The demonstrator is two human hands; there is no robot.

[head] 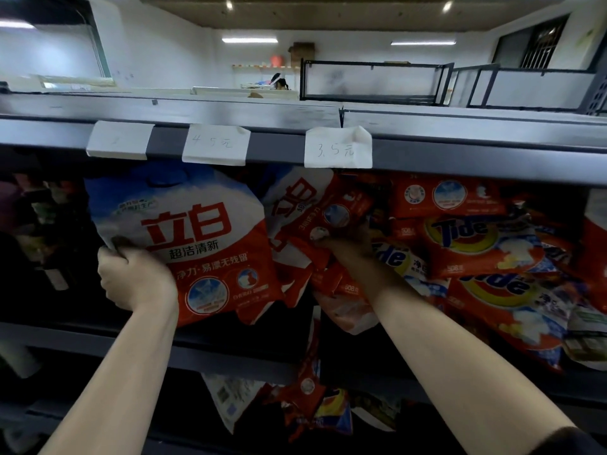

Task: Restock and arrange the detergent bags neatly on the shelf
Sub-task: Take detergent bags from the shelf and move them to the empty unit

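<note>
A large white, blue and red detergent bag [203, 238] stands upright on the grey shelf [230, 353]. My left hand [136, 279] grips its lower left edge. Right of it, my right hand [348, 249] reaches deep between the bags and holds a smaller red bag [331, 211], tilted against another white and red bag [292, 198]; the fingers are mostly hidden. Several orange Tide bags [476, 238] lie in a loose pile on the right.
The upper shelf edge [460, 152] carries three paper price tags [338, 147] just above the bags. More bags hang or lie on the lower shelf [312, 402]. Dark items fill the far left [49, 231]. Railings stand behind the top shelf.
</note>
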